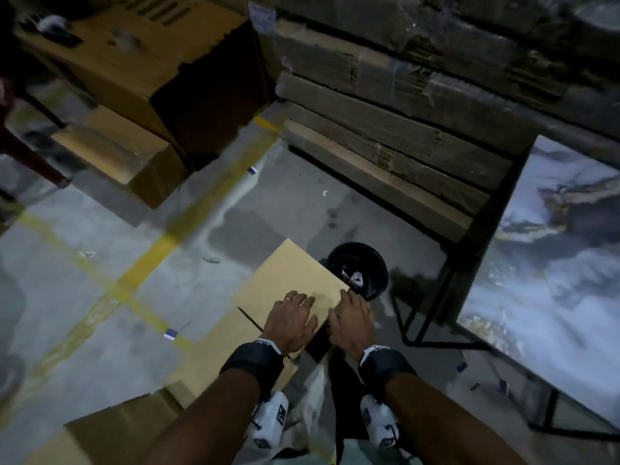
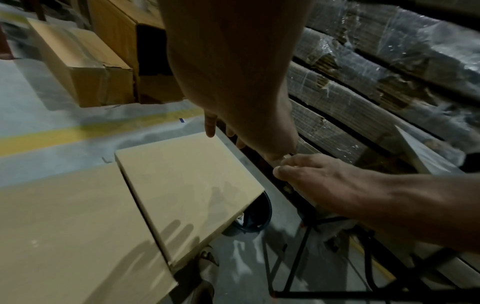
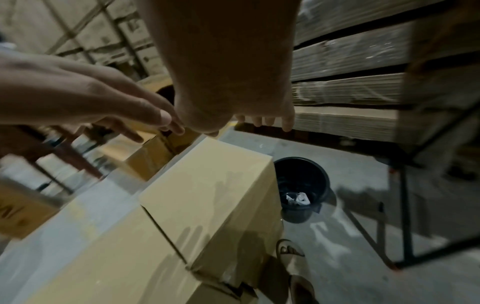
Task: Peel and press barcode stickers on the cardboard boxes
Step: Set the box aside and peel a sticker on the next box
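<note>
A plain tan cardboard box (image 1: 288, 276) stands on the floor in front of me; no sticker shows on its top (image 2: 187, 181) (image 3: 207, 185). Both hands hover just above its near right corner and cast finger shadows on it. My left hand (image 1: 295, 313) (image 2: 244, 144) is palm down with its fingers spread. My right hand (image 1: 352, 313) (image 3: 233, 115) is beside it with loosely bent fingers. In the left wrist view the thumb tips meet around a small pale scrap (image 2: 287, 156). I cannot tell what it is.
A second tan box (image 2: 64, 226) butts against the near side of the first. A black bin (image 1: 375, 263) with crumpled paper stands just right of it. Bundles of flat cardboard (image 1: 385, 146) are stacked behind, a marble-topped table (image 1: 553, 263) at right, and more boxes (image 1: 117, 152) at left.
</note>
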Demonstrator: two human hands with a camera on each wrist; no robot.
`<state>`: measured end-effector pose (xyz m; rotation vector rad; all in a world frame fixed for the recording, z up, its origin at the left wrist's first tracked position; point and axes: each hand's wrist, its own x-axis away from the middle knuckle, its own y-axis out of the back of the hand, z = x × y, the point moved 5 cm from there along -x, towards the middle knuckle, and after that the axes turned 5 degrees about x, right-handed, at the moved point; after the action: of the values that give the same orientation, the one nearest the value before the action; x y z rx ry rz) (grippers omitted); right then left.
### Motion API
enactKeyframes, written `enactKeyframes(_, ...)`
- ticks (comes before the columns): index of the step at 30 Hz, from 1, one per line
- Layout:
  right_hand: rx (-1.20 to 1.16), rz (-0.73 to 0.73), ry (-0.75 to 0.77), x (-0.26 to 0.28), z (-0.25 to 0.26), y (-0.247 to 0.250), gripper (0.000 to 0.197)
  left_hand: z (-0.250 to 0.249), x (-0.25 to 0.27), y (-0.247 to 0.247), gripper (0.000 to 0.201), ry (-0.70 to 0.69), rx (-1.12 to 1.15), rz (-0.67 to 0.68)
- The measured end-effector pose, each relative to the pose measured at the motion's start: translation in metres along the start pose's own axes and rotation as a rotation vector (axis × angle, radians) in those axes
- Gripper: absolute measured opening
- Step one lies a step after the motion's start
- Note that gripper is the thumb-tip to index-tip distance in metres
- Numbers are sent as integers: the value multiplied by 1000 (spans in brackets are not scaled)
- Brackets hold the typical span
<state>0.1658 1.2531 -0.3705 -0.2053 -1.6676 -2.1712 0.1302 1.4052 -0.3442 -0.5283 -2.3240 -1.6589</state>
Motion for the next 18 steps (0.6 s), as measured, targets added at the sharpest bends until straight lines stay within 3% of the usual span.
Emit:
enactKeyframes(13, -94, -80, -319, 156, -63, -21, 54, -84, 84, -38, 52, -356, -106, 104)
enactKeyframes(18, -122, -101, -487, 219, -114, -30, 66, -152, 98, -54, 59, -542, -140, 157)
